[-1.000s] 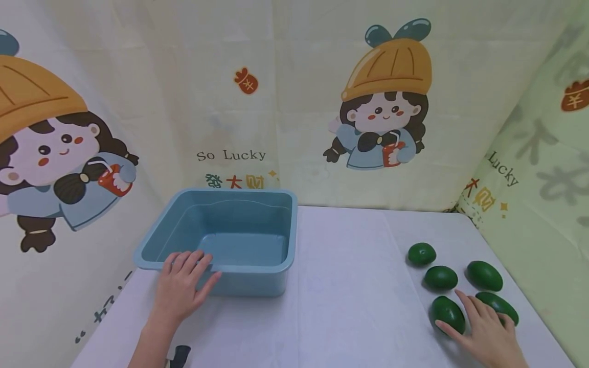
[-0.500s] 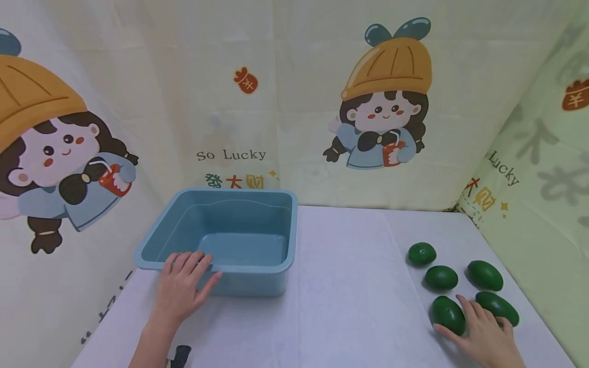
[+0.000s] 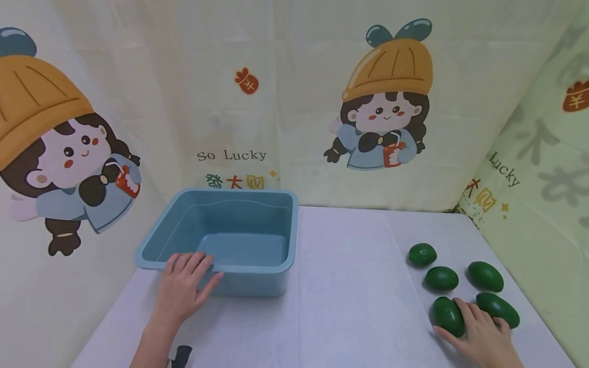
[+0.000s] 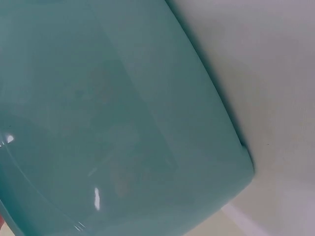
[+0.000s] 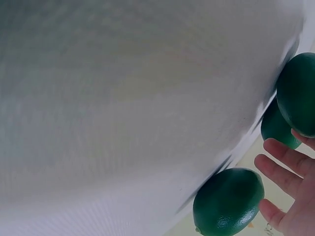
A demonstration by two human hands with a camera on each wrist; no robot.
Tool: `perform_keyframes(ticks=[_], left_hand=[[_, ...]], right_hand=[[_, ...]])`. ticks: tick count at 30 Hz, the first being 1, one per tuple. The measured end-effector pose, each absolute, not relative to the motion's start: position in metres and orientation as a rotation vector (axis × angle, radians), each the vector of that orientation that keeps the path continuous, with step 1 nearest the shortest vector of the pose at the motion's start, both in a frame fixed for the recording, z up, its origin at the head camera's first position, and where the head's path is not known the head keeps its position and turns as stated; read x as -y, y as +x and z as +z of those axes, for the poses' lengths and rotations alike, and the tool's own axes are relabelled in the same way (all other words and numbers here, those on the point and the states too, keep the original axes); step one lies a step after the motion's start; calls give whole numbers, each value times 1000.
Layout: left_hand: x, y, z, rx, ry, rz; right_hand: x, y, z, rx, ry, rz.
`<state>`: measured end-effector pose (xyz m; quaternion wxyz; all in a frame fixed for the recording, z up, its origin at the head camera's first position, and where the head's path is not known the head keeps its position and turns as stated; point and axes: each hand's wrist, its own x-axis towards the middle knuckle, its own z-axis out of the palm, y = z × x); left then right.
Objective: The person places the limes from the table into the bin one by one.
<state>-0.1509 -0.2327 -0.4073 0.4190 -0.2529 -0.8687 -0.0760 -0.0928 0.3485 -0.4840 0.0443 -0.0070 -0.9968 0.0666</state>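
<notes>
My left hand (image 3: 184, 286) rests on the near rim of the blue plastic basin (image 3: 257, 283), its fingers laid over the edge and thumb in front of the outer wall. Nothing lies in the basin. My right hand (image 3: 483, 332) is at the nearest glossy dark green oval fruit (image 3: 448, 317), avocado-like; its thumb lies along the near side and forefinger at the right side. In the right wrist view a fingertip meets this fruit (image 5: 300, 93), while the other fingers (image 5: 278, 174) are spread and fairly straight. Another green fruit (image 3: 498, 308) lies just right of the hand.
Several like fruits lie farther back on the white tabletop (image 3: 345, 286): one fruit (image 3: 422, 254) farthest back, one (image 3: 441, 279) in front of it, one (image 3: 485, 276) to the right. Printed cloth hangs behind and at both sides. A dark piece (image 3: 181, 356) is at my left wrist.
My right hand's forefinger has come down and in from above onto the nearest fruit, and the thumb has stayed at its near side. Left hand, basin and fruits keep their places.
</notes>
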Motion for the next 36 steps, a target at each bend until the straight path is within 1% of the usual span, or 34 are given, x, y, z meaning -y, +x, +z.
perform_keyframes(ticks=[36], left_hand=[[231, -152, -408, 2143, -661, -236]], right_hand=[[-348, -97, -482, 3090, -1, 197]])
